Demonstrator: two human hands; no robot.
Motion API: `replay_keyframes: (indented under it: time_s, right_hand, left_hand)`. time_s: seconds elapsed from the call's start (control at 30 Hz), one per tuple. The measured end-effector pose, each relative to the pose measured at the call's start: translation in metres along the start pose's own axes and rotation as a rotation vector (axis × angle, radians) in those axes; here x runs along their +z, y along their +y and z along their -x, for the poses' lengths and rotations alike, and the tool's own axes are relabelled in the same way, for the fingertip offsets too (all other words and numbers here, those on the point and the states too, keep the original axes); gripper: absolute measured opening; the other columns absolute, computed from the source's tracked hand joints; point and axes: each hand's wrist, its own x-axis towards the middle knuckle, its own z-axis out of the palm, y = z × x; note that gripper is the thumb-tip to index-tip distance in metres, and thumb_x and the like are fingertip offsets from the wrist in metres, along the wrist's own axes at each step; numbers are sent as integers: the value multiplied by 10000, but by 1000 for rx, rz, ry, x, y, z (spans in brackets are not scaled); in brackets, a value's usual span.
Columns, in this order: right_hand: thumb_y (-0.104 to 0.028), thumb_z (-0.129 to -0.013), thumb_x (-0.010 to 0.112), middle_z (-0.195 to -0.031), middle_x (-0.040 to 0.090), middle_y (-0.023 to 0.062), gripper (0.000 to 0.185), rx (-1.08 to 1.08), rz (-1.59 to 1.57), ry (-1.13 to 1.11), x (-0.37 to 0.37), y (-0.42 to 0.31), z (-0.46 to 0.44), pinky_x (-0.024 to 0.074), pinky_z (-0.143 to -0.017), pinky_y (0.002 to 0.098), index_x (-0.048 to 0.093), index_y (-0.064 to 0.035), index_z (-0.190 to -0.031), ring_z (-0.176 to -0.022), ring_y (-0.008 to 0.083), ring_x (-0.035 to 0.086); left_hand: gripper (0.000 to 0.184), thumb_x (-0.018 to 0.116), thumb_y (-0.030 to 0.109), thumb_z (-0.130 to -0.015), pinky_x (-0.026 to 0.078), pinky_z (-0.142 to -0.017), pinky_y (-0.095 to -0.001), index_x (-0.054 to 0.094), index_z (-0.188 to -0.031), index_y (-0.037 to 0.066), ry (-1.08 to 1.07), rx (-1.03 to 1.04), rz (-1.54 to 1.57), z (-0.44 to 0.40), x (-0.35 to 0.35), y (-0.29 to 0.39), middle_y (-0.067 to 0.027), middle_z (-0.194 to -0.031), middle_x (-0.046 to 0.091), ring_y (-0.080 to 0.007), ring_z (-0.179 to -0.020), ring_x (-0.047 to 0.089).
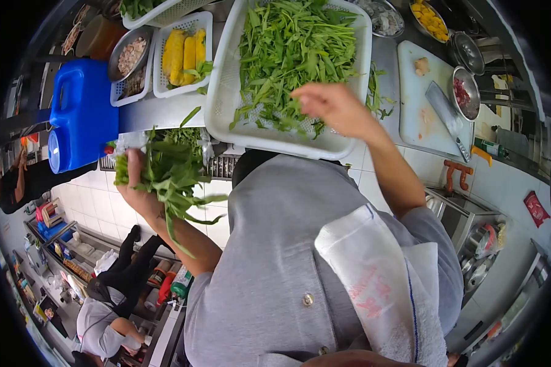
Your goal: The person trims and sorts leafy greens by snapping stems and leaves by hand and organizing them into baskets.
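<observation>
My left hand (133, 172) is closed around a bunch of leafy greens (171, 160), which looks like water spinach. Its cut stems stick out at the left, and the leaves hang over my wrist and forearm. Over the near part of a large white plastic basket (217, 116) is my right hand (327, 105), its fingers pointing left and smeared by motion. Whether anything is between those fingers cannot be made out. Loose cut greens (294, 55) are heaped in the basket below and beyond this hand. More greens lie under the bunch, by a plastic bag (207, 145).
A blue jerrycan (82, 113) stands at the counter's left, near small baskets and a bowl of chopped food (130, 55). On the right, a cutting board (413, 92) holds a cleaver (444, 113) and a metal bowl (465, 92). Other people (107, 318) are at lower left and far left.
</observation>
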Motion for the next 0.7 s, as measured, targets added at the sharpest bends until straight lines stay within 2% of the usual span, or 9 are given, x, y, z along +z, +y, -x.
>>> replay_keyframes:
  time_s: [0.13,0.17,0.3,0.4,0.47,0.53,0.6,0.63,0.7]
  right_hand:
    - [-110,-916,564,-903,703,135,325,-176,248,14,13,4,-15,511,-706,390,633,-133,-1232,-736,290,656]
    - [-124,-916,572,-932,705,122,324,-4,309,8,-4,-10,-21,509,-700,384,628,-137,-1235,-731,285,649]
    - [-118,-881,603,-944,693,144,331,9,350,215,-35,-5,-33,512,-700,364,636,-106,-1210,-760,278,652]
    - [-105,-853,610,-1028,668,180,339,-24,463,391,-57,26,-51,515,-764,394,632,-74,-1190,-864,326,651]
    - [-96,-832,615,-1072,647,211,350,-11,597,544,-69,65,-60,513,-822,425,628,-58,-1180,-940,371,640]
    - [-64,-807,625,-1134,614,219,387,132,766,424,-66,88,-71,502,-886,422,618,-55,-1194,-1026,368,612]
    - [-72,-788,665,-1198,571,228,479,225,875,238,-42,51,-62,466,-968,435,579,-79,-1259,-1130,355,554]
    - [-72,-788,665,-1198,571,228,479,233,875,247,-32,46,-50,466,-968,435,579,-79,-1259,-1130,355,554]
    - [-81,-764,680,-1155,581,215,476,-75,649,115,-14,46,-31,478,-946,429,596,-83,-1233,-1084,360,571]
  left_hand:
    - [219,587,228,-963,461,-779,-261,623,-969,11,-40,-32,305,1,-12,-23,-53,-909,602,-119,-825,560]
    - [230,564,246,-980,467,-815,-298,622,-1000,25,-192,-94,430,-4,-29,-35,-71,-1017,618,-143,-899,570]
    - [257,528,258,-999,471,-840,-299,617,-1057,24,34,-173,321,-4,-22,-41,-124,-1238,600,-172,-1008,582]
    - [320,558,261,-977,460,-942,-341,602,-1138,-12,19,-51,238,2,-5,-21,-150,-1305,559,-194,-1107,561]
    - [362,561,268,-971,436,-993,-348,585,-1170,-33,-27,-58,241,-1,-6,-18,-180,-1264,582,-215,-1079,581]
    - [295,575,254,-957,473,-949,-425,611,-934,-38,-20,-86,433,-5,-25,-41,-194,-1008,664,-214,-884,621]
    - [234,608,196,-930,512,-869,-413,596,-836,-18,-136,59,159,-9,-17,-34,-136,-822,644,-168,-696,564]
    - [234,608,196,-930,512,-869,-413,596,-836,-18,-147,61,160,-10,-12,-33,-136,-822,644,-168,-696,564]
    - [174,641,135,-899,496,-716,-277,607,-855,-30,-233,28,154,-5,2,-31,-79,-702,590,-118,-570,471]
